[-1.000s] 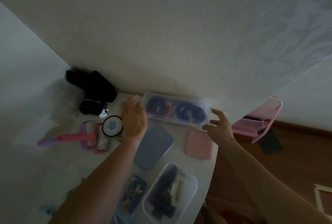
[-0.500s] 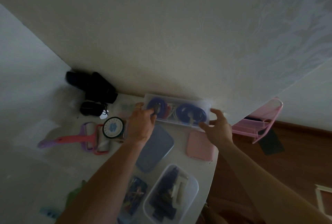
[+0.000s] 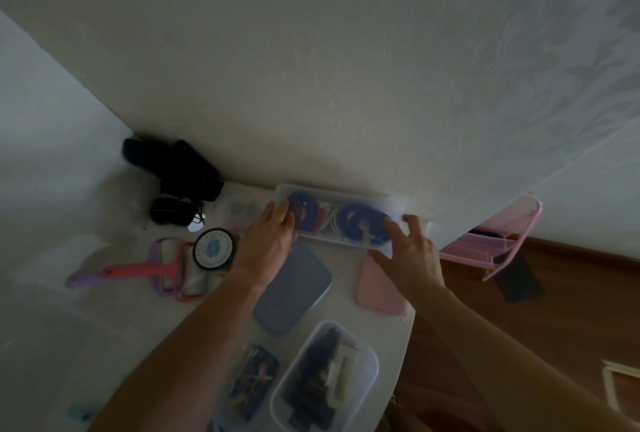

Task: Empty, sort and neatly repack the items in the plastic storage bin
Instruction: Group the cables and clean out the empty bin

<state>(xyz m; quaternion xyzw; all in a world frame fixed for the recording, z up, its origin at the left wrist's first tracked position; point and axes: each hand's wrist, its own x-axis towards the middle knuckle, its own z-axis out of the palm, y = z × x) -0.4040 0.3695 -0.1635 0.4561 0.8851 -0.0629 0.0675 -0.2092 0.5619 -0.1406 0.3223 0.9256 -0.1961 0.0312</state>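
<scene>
Lint rollers (image 3: 162, 267): left of the clear case, well apart.
Left hand (image 3: 268, 241): fingers curled on the clear case's left end.
Clear case (image 3: 341, 218): against the wall, holding blue coils.
Right hand (image 3: 410, 251): fingers spread, touching the case's right end.

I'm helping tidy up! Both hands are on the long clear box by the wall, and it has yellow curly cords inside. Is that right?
Almost. The head view shows the cords coiled in the long clear box are blue-purple, not yellow. The rest holds: the left hand is on its left end, the right hand on its right end, and the box sits against the wall.
</scene>
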